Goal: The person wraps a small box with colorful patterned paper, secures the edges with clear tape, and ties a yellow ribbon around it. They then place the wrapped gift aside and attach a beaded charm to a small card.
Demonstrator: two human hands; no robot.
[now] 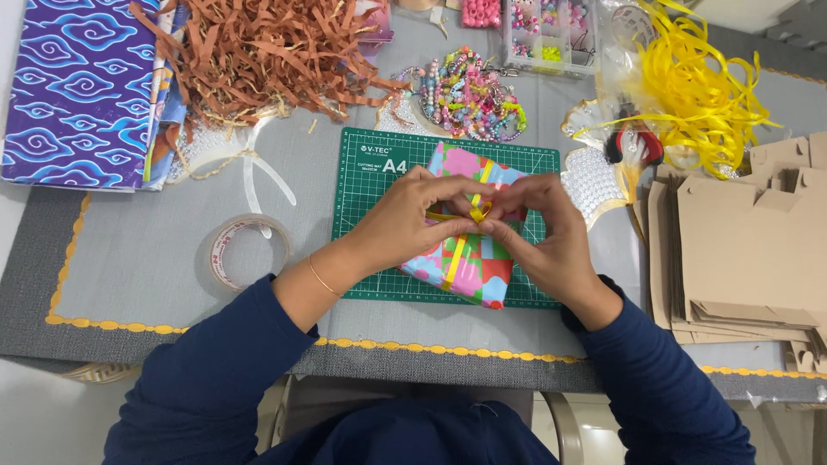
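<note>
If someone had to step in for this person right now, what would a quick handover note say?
Left hand and right hand: both pinch the yellow ribbon on top of the wrapped box.
Box: on the green cutting mat, wrapped in colourful paper, ribbon running lengthwise.
Done: wrapping, ribbon laid round.
Left: the knot or bow looks unfinished.
Nearby: tape roll to the left, loose yellow ribbon pile at upper right.
</note>
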